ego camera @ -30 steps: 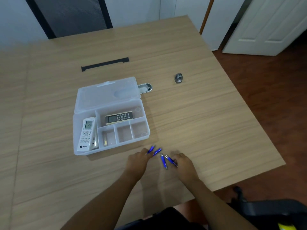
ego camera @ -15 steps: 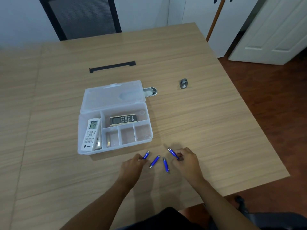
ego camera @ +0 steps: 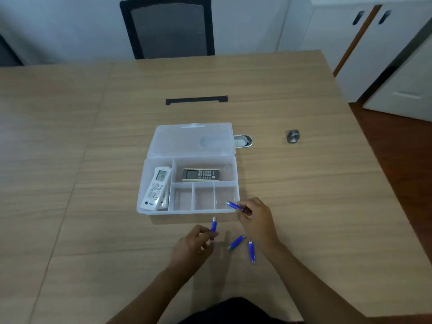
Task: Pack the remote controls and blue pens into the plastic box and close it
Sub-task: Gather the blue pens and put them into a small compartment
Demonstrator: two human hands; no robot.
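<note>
Both hands pinch one blue pen each: the right hand (ego camera: 254, 220) holds its pen (ego camera: 235, 206) over the plastic box's (ego camera: 187, 211) near right corner, the left hand (ego camera: 195, 244) another (ego camera: 214, 224) beside it. Two loose pens (ego camera: 236, 242) lie near the bench's near edge; a careless wrist could roll them off.

1. The plastic box (ego camera: 149, 208) stands open on the surface (ego camera: 70, 183); its lid (ego camera: 194, 141) lies flat behind it, leaving access from above.
2. The three small front compartments (ego camera: 203, 198) hold nothing visible.
3. A white remote (ego camera: 157, 188) fills the left compartment; a dark remote (ego camera: 201, 174) occupies the rear one.
4. Two loose blue pens (ego camera: 236, 242) lie between the hands.
5. A grey object (ego camera: 293, 136) sits well to the right.
</note>
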